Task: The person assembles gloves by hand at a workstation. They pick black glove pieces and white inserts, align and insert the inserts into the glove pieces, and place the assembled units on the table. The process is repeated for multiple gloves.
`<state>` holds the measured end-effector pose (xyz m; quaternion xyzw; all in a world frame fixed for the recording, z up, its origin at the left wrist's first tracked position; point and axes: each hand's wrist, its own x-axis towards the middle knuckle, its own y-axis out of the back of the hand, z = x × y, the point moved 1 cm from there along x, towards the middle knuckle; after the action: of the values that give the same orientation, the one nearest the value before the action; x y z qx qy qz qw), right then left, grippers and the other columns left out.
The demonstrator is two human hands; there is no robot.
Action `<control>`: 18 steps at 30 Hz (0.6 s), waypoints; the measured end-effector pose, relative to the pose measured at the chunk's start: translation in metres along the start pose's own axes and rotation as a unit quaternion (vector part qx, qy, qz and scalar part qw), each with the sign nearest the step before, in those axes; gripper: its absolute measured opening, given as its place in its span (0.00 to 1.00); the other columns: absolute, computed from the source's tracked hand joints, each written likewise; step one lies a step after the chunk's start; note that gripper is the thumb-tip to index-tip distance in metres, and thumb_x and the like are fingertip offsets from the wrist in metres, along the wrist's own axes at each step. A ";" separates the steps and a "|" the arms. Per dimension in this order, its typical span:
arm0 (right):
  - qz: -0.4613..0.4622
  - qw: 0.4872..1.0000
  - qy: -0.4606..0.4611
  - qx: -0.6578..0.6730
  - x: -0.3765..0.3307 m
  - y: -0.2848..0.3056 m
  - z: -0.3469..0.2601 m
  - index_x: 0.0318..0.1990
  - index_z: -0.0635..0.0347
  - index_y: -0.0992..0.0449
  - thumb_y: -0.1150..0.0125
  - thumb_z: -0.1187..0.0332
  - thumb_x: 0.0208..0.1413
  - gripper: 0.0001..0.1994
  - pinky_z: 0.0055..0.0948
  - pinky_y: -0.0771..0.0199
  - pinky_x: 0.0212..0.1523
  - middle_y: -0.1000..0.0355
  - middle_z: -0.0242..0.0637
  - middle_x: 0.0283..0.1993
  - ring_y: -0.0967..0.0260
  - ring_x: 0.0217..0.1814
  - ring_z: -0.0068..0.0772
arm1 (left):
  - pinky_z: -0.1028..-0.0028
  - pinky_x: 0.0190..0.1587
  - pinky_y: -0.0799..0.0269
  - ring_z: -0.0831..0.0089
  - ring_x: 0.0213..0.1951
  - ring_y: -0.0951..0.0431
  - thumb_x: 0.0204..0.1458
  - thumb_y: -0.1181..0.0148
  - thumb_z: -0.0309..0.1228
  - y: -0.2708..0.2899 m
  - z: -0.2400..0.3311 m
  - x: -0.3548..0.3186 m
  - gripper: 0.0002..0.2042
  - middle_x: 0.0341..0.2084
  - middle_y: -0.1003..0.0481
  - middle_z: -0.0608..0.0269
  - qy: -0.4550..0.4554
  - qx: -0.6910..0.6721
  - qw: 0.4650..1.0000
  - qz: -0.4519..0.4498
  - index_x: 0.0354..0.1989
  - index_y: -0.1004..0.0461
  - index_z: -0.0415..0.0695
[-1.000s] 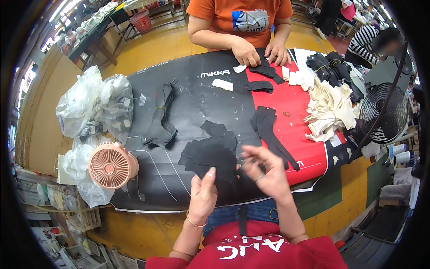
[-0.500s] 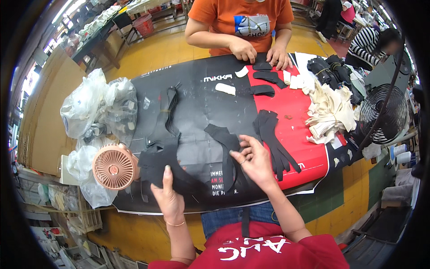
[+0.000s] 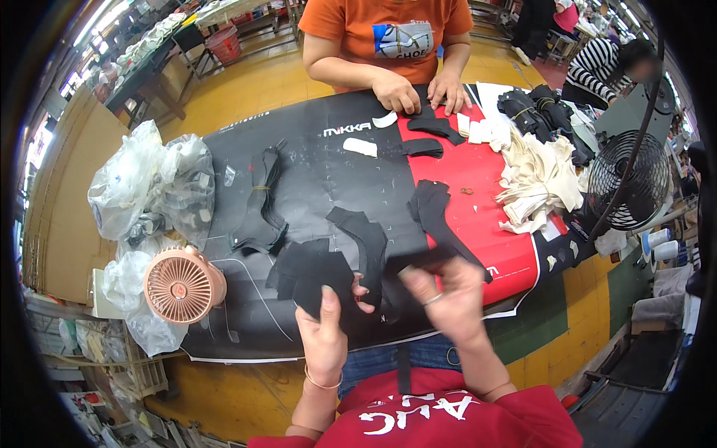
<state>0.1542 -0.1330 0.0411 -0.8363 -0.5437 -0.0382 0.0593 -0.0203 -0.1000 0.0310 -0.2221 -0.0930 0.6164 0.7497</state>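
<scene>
My left hand (image 3: 326,336) is closed on a stack of black fabric pieces (image 3: 317,278), thumb on top and fingertips showing at the right edge. To its right, my right hand (image 3: 452,299), blurred by motion, pinches one dark fabric piece (image 3: 418,260). Between the hands and a little farther off, several curved black pieces (image 3: 366,237) lie overlapped on the table mat. Another pile of curved black pieces (image 3: 432,207) lies beyond my right hand, partly hidden by it. Farther left rests a black bundle (image 3: 259,198) tied with a band.
A pink fan (image 3: 183,285) and plastic bags (image 3: 153,179) stand at the left. Across the table, a person in an orange shirt (image 3: 358,33) handles small black pieces (image 3: 433,127). Cream fabric pieces (image 3: 541,175) and a black fan (image 3: 629,179) are at the right.
My left hand has moved right with its stack. My right hand has drawn nearer and to the right, now with a dark piece in it. The whole view has shifted slightly.
</scene>
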 end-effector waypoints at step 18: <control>-0.058 0.996 0.071 -0.018 0.012 -0.006 0.009 0.41 0.71 0.22 0.32 0.78 0.54 0.08 0.21 0.26 0.36 0.24 0.34 0.35 0.27 0.32 0.21 | 0.66 0.45 0.20 0.63 0.46 0.19 0.67 0.51 0.29 0.006 -0.003 0.009 0.13 0.42 0.21 0.47 -0.036 0.000 0.999 0.033 0.52 0.30 0.32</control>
<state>0.1532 -0.1183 0.0344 -0.7997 -0.5846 -0.1110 0.0802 -0.0219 -0.0915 0.0246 -0.2031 -0.1122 0.6486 0.7249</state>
